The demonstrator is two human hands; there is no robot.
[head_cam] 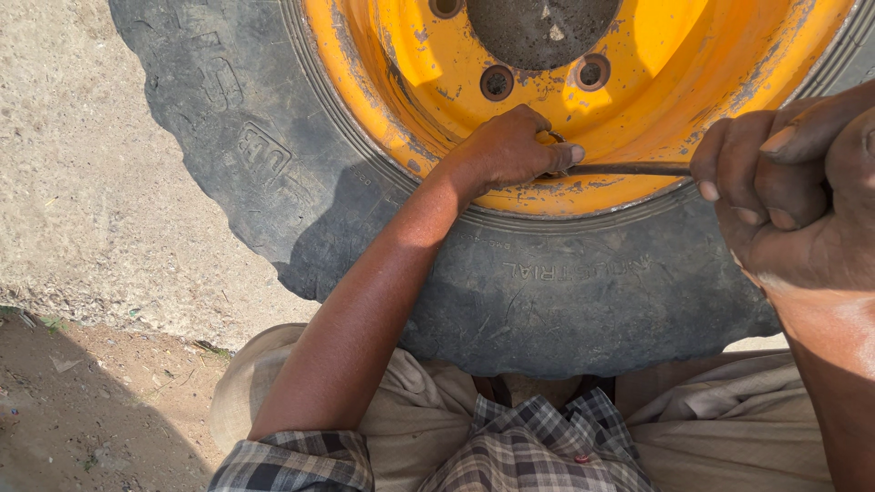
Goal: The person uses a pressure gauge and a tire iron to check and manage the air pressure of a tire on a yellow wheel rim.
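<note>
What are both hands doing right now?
Left hand: closed, pressed on the yellow rim, at the tip of the metal rod.
Right hand: closed around the rod's other end.

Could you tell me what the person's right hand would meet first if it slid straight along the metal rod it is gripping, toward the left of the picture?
Most likely the left hand, which rests on the yellow rim where the dark metal rod ends. The right hand grips the rod's other end; only bare rod shows between them, though depth is unclear.

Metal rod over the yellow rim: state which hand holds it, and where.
The right hand is closed around the metal rod at its near end. The left hand steadies its far tip against the yellow rim.
</note>
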